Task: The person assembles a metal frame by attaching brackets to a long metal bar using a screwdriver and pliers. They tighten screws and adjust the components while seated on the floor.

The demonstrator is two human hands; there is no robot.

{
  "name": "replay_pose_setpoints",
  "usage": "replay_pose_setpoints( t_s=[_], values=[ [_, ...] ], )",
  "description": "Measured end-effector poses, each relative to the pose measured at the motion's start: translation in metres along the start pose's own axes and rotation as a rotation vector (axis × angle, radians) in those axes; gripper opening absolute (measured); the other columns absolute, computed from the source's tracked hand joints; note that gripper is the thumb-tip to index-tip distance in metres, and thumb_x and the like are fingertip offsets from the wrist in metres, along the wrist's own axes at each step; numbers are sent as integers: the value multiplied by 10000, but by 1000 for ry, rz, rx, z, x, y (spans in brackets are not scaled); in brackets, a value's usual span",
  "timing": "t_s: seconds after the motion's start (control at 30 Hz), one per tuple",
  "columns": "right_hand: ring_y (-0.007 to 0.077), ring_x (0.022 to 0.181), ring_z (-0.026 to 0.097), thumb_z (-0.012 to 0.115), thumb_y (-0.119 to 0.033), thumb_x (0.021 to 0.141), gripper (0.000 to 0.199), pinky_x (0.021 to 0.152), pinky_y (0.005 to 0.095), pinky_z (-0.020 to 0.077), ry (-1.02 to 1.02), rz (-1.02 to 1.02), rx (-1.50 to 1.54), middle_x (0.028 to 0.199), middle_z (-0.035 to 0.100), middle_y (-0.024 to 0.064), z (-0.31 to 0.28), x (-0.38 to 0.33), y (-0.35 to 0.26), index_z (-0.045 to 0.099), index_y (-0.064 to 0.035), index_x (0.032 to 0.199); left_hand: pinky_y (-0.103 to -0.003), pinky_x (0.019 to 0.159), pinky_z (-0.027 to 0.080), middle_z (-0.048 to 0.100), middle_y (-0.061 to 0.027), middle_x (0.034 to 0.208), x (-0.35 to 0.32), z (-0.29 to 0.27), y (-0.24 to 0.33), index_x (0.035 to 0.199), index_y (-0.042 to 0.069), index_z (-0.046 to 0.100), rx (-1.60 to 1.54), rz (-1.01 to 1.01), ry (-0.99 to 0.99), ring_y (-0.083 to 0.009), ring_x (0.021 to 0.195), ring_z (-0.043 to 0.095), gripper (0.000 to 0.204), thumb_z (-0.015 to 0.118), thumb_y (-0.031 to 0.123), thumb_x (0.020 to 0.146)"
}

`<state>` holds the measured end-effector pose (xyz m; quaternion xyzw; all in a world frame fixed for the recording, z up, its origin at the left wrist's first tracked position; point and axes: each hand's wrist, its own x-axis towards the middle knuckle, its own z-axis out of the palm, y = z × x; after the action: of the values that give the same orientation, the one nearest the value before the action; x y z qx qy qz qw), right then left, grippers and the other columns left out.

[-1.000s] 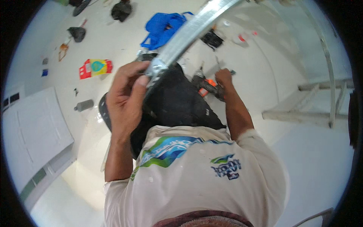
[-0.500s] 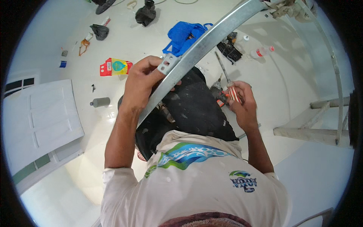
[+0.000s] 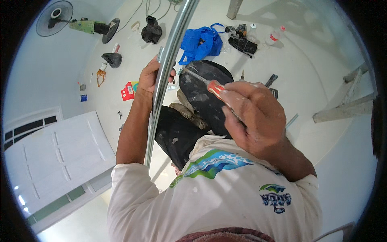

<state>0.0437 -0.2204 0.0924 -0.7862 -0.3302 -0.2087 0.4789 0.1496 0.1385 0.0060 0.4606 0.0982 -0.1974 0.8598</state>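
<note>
A long, galvanised metal rail (image 3: 167, 60) runs from the top of the view down past my left forearm. My left hand (image 3: 149, 78) is closed around it, with the edge of a small metal bracket (image 3: 161, 54) showing at its far side. In my right hand (image 3: 256, 115) is a screwdriver (image 3: 216, 87) with a red-and-pale striped handle. Its shaft points toward the rail, and the tip is close to a small metal piece near the rail's right side; whether they touch I cannot tell. My knees in dark trousers (image 3: 205, 80) lie below.
Beyond my knees a blue bag (image 3: 201, 42) lies on the pale floor, near a black pouch (image 3: 244, 46) and a plastic bottle (image 3: 275, 36). Wooden legs (image 3: 342, 109) stand at right. At left are a white panelled door (image 3: 60, 157), a fan (image 3: 55, 18) and a yellow-red packet (image 3: 129, 91).
The rail has been turned more upright in view, its bracket now edge-on. My right hand has come up and left, bringing the screwdriver from beside my knee toward the rail.
</note>
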Motion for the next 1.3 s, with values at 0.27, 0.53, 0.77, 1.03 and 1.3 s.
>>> replay_pose_setpoints(
  t_s=[0.27,0.53,0.77,1.03,1.3],
  values=[
    [341,914,697,787,72,767,423,786,411,596,23,-165,-62,1134,692,203,25,13,4,671,80,1174,-364,547,674,631,-225,1124,7,-12,-4,1456,-27,490,-5,6,16,-299,760,744,512,647,137,997],
    [305,875,676,773,30,790,283,762,388,596,68,-197,-93,1048,665,175,50,29,17,667,80,1048,-393,741,669,683,-197,1114,12,-28,-5,1391,-28,557,10,8,-77,-290,866,749,442,660,153,1001],
    [261,876,653,718,-98,839,197,756,342,581,120,-230,-160,910,618,121,63,32,28,658,19,985,-375,694,662,694,-184,1049,16,-33,-8,1358,-19,567,-7,-7,22,-287,853,754,397,652,155,1012],
    [295,922,676,790,-49,804,319,793,375,596,-64,-192,-157,1050,665,149,52,31,19,677,43,1087,-406,628,720,699,-225,1064,15,-33,-9,1379,-11,544,-65,-5,20,-341,827,779,394,646,184,1052],
    [310,988,681,749,-45,884,270,862,388,610,143,-34,-58,1080,654,153,66,15,32,652,32,1124,-447,688,737,709,-231,1145,7,-29,-9,1464,23,510,-121,-24,-83,-376,897,789,460,670,143,1050]
  ],
)
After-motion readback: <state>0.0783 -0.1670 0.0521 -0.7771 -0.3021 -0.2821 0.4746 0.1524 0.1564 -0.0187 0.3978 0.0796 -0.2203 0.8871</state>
